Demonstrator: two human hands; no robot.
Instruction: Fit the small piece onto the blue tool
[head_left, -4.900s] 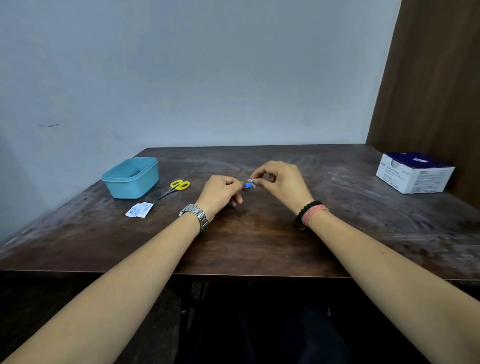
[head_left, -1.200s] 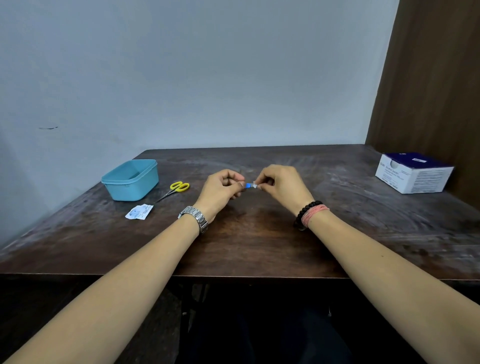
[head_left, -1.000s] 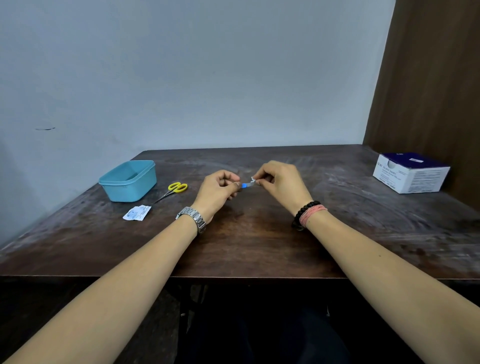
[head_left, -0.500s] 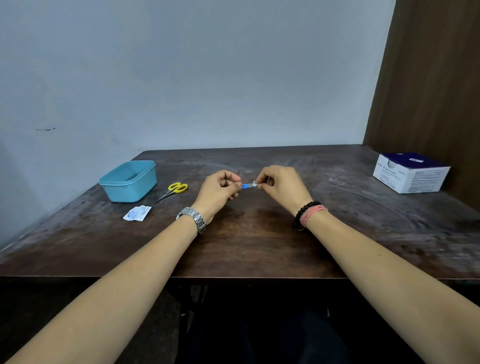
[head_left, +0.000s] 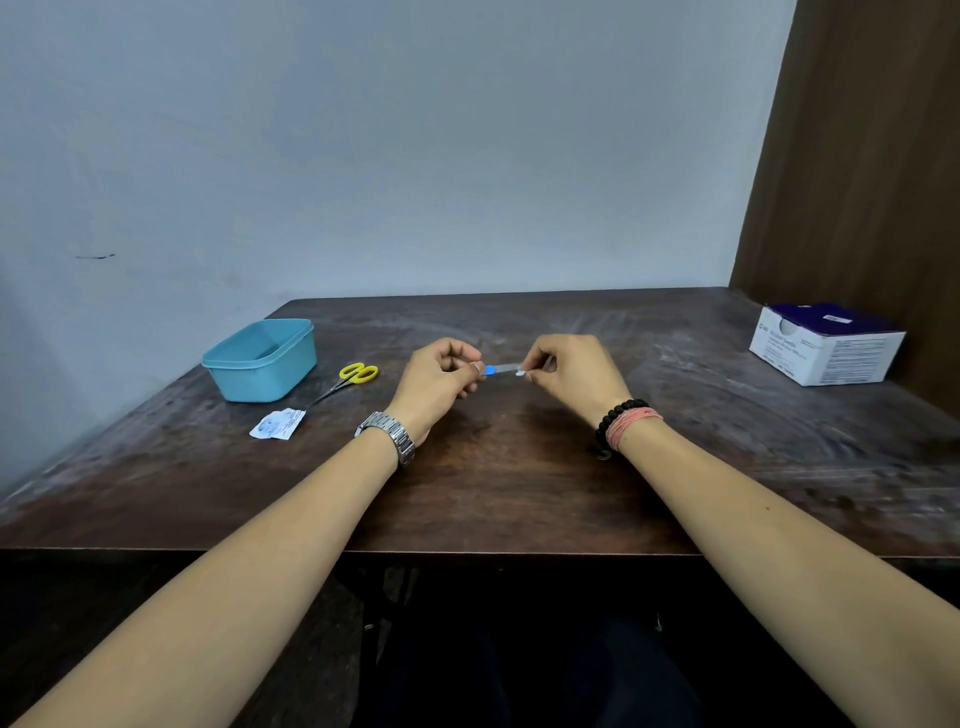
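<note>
Hands (head_left: 441, 379) farther apart, strip (head_left: 503, 369) between grips

Slim blue-tipped strip (head_left: 503, 369) — level, midair

Plain indoor work corner, worn wooden table (head_left: 519, 488), bare pale wall (head_left: 415, 145), medical-supply box (head_left: 826, 345), scissors (head_left: 353, 376)
</note>
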